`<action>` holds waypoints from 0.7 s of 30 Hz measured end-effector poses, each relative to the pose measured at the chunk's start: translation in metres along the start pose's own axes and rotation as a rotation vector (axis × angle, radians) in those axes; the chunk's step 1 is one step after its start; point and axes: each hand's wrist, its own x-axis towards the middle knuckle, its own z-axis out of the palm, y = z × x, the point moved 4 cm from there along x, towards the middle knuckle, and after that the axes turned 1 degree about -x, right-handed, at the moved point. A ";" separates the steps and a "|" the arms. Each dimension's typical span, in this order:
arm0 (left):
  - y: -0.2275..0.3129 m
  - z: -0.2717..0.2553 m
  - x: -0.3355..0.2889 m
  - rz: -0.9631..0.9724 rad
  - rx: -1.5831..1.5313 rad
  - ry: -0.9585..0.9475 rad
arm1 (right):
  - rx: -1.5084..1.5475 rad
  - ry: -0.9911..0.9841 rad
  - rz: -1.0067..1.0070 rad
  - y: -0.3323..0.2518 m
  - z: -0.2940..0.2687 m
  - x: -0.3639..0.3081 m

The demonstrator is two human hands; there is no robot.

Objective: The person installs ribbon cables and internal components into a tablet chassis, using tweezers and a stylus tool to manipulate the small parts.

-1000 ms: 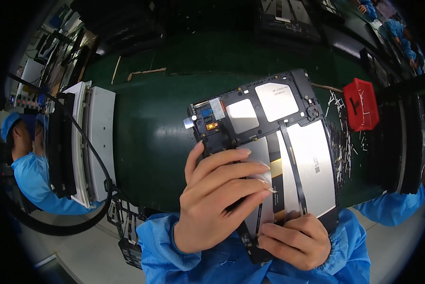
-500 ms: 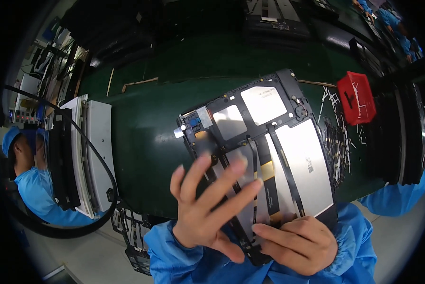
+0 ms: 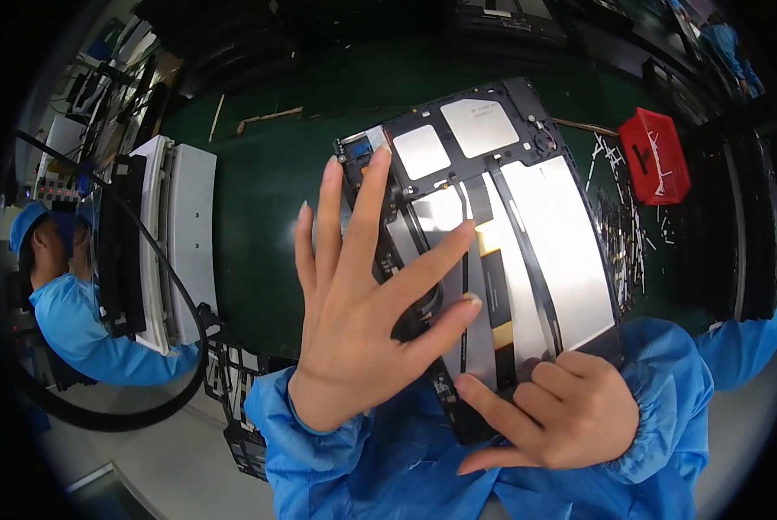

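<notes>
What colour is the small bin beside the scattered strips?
The small bin is red; head view.

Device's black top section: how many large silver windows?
2, both uncovered: a smaller window at left, a larger window to its right. Left hand covers part of the section's left end.

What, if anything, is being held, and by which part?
The left hand is spread open over the opened tablet; the right hand touches its near end, but whether it holds there cannot be told.

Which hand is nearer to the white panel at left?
Left. The left hand is right of the white panel, not touching; the right hand is farther right.
</notes>
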 end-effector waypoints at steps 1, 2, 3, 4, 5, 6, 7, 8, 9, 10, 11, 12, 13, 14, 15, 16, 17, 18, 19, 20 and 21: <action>0.000 0.001 -0.002 -0.007 -0.018 0.004 | -0.003 0.004 -0.003 -0.002 0.001 -0.002; 0.000 0.002 -0.005 0.028 0.026 0.004 | -0.020 0.012 -0.011 -0.005 0.002 -0.003; 0.000 0.005 -0.005 0.034 0.027 0.009 | -0.039 0.020 -0.016 -0.006 0.002 -0.004; -0.002 0.009 -0.005 0.003 -0.064 0.046 | -0.046 0.024 -0.010 -0.003 -0.001 -0.006; -0.005 0.013 -0.004 -0.025 -0.157 0.080 | 0.026 0.032 0.017 0.002 -0.008 -0.008; -0.003 0.014 -0.006 0.030 -0.207 0.164 | 0.101 0.045 0.028 0.009 -0.013 -0.010; -0.005 0.021 -0.021 0.007 -0.180 0.182 | 0.105 0.049 -0.012 0.015 -0.010 -0.013; -0.007 0.027 -0.042 -0.085 -0.499 0.378 | 0.118 0.210 0.077 0.030 -0.012 -0.019; -0.006 0.035 -0.058 -0.134 -0.860 0.558 | 0.104 0.375 0.212 0.040 -0.022 -0.031; 0.001 0.043 -0.067 -0.189 -0.792 0.528 | 0.167 0.488 0.402 0.053 -0.026 -0.042; 0.007 0.050 -0.076 -0.244 -0.718 0.500 | 0.236 0.605 0.586 0.068 -0.023 -0.052; 0.016 0.053 -0.082 -0.276 -0.632 0.415 | 0.492 0.618 0.643 0.083 -0.013 -0.054; 0.025 0.057 -0.088 -0.313 -0.545 0.335 | 0.435 0.568 0.509 0.092 -0.004 -0.054; 0.032 0.059 -0.089 -0.319 -0.501 0.358 | 0.691 0.551 0.599 0.095 0.005 -0.056; 0.034 0.061 -0.089 -0.310 -0.517 0.364 | 0.942 0.521 0.693 0.096 0.014 -0.056; 0.033 0.062 -0.088 -0.333 -0.537 0.399 | 0.949 0.527 0.708 0.096 0.016 -0.055; 0.033 0.061 -0.086 -0.357 -0.557 0.434 | 0.962 0.497 0.703 0.098 0.018 -0.058; 0.038 0.057 -0.086 -0.385 -0.596 0.451 | 1.061 0.540 0.685 0.096 0.017 -0.058; 0.042 0.051 -0.083 -0.404 -0.595 0.440 | 1.161 0.580 0.665 0.094 0.017 -0.058; 0.047 0.048 -0.079 -0.342 -0.591 0.453 | 1.219 0.664 0.693 0.096 0.020 -0.064; 0.052 0.044 -0.072 -0.283 -0.584 0.466 | 1.279 0.746 0.721 0.099 0.021 -0.066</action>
